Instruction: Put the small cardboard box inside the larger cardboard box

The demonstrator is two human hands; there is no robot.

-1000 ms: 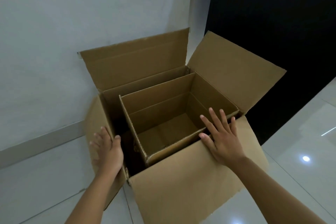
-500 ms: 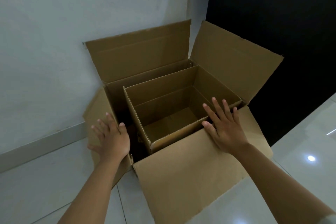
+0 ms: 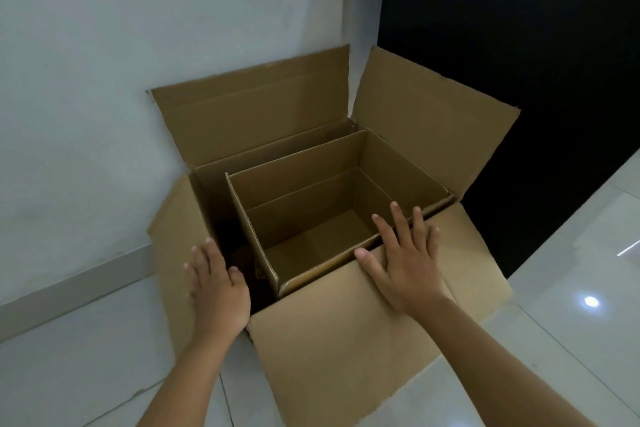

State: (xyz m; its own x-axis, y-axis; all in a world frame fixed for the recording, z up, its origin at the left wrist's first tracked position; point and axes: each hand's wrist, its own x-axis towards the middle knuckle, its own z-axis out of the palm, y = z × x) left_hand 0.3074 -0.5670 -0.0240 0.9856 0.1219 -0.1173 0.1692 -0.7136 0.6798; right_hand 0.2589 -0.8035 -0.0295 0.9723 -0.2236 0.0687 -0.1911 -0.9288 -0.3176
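Note:
The larger cardboard box (image 3: 252, 121) stands on the floor against the wall with all its flaps spread outward. The small cardboard box (image 3: 304, 180) sits upright inside it, open at the top and empty, pushed toward the right side with a dark gap on its left. My left hand (image 3: 216, 282) lies flat with fingers apart on the large box's left flap, by the near left corner. My right hand (image 3: 403, 256) rests flat on the near flap, fingers spread and reaching over the small box's near rim.
A pale wall (image 3: 138, 45) with a grey skirting strip (image 3: 69, 284) runs behind and left of the boxes. A black panel (image 3: 519, 28) fills the right background. Glossy white floor tiles (image 3: 571, 305) lie to the right and front.
My left hand has risen from the outside of the left flap to lie flat on top of it. The right hand shifted slightly. The view moved closer and a little lower.

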